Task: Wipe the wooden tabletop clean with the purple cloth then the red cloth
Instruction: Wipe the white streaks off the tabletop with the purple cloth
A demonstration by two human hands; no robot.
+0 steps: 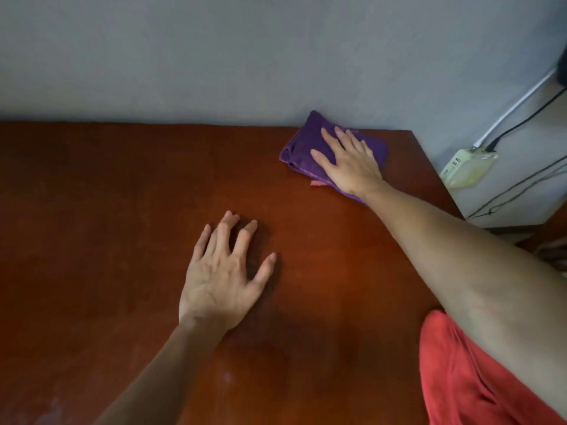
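Nearest the camera, at the lower right, the red cloth [472, 378] lies bunched at the near right part of the wooden tabletop [107, 240]; the right forearm passes over it, and its lower part runs out of view.

Farther in, the left hand [222, 280] lies palm down on the bare wood near the middle of the table. Its fingers are spread and slightly bent, the tips touching the surface, the thumb splayed to the right. It grasps nothing. Its forearm comes in from the lower left.

Farther still, the right arm stretches diagonally from the lower right toward the far right corner of the table. The right hand [349, 162] lies flat, palm down, on the purple cloth [303, 148], with fingers straight and pointing toward the far left, pressing rather than gripping.

The purple cloth is folded into a rough oblong. Its long axis runs from near right to far left, and its far end touches the grey wall [214, 56]. It sits near the table's far right corner.

Beyond the table's right edge, a pale power adapter [468, 167] with cables hangs by the wall.
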